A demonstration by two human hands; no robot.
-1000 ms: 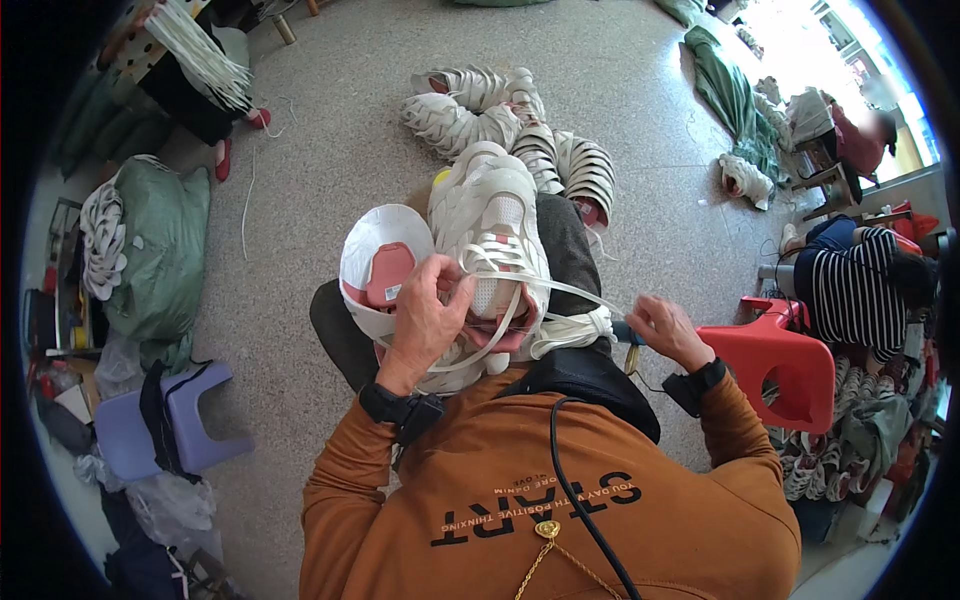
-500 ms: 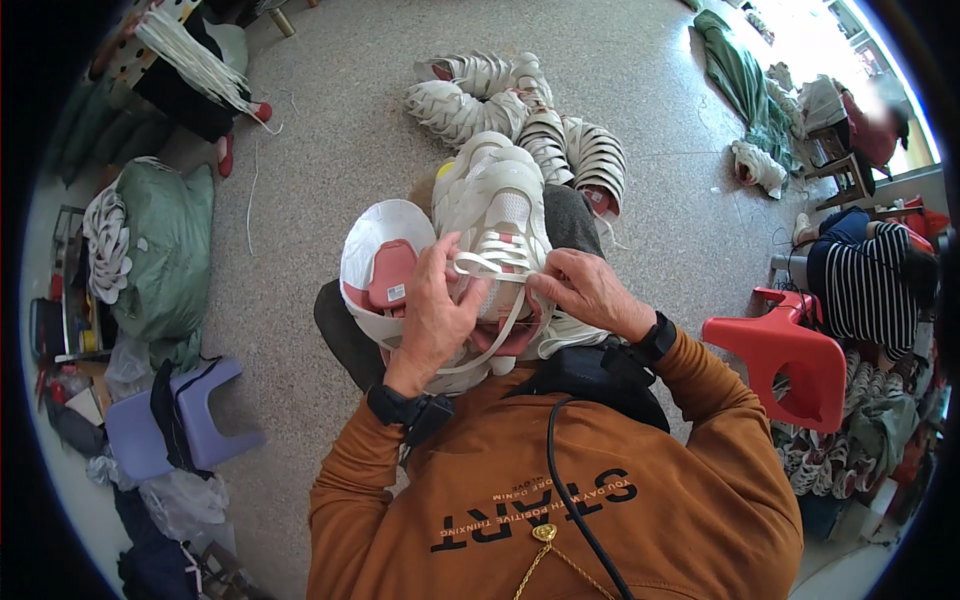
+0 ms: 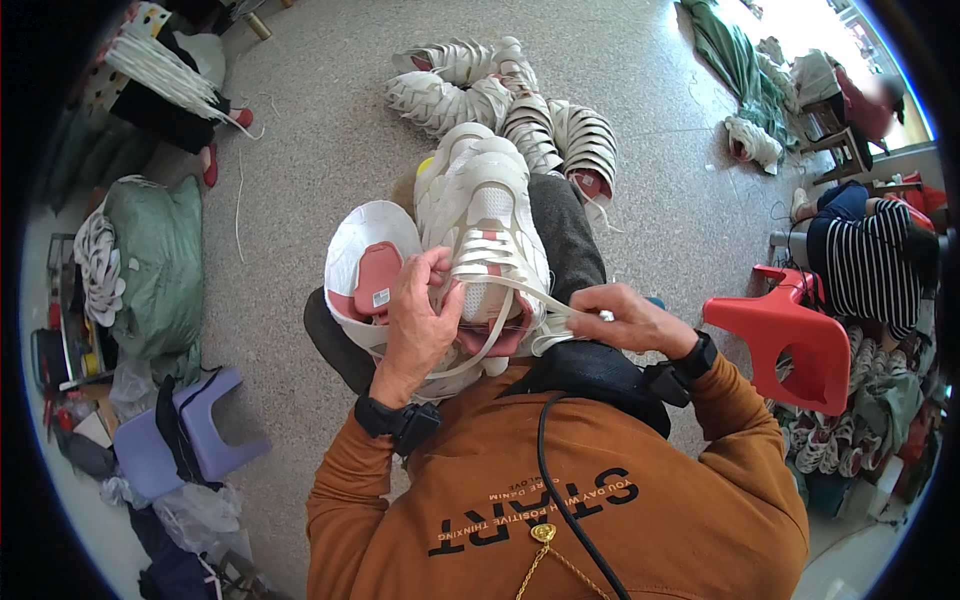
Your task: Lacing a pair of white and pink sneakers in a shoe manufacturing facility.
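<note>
A cream-white sneaker (image 3: 485,205) with pink parts rests on my lap, toe pointing away from me. My left hand (image 3: 420,318) is closed at its left eyelet edge, thumb and fingers gripping the upper there. My right hand (image 3: 630,318) is closed on a flat white shoelace (image 3: 540,292), drawn taut across the lacing toward the right. A small white lace end shows at its fingers. Another strand of lace hangs loosely over the pink opening of the shoe. Beside my left hand stands a white tub-like container (image 3: 345,240) holding a pink tongue-shaped piece (image 3: 378,270).
Nested rows of white shoe uppers (image 3: 450,105) lie on the speckled floor ahead. A red plastic stool (image 3: 790,345) stands right, a purple one (image 3: 180,440) left. Green sacks (image 3: 155,270) and more shoes line the sides. Other people sit at right and far left, one near hanging white laces (image 3: 165,75).
My right hand has moved right and slightly nearer me, drawing the shoelace out from the lacing. My left hand has shifted a little left, staying at the shoe's edge.
</note>
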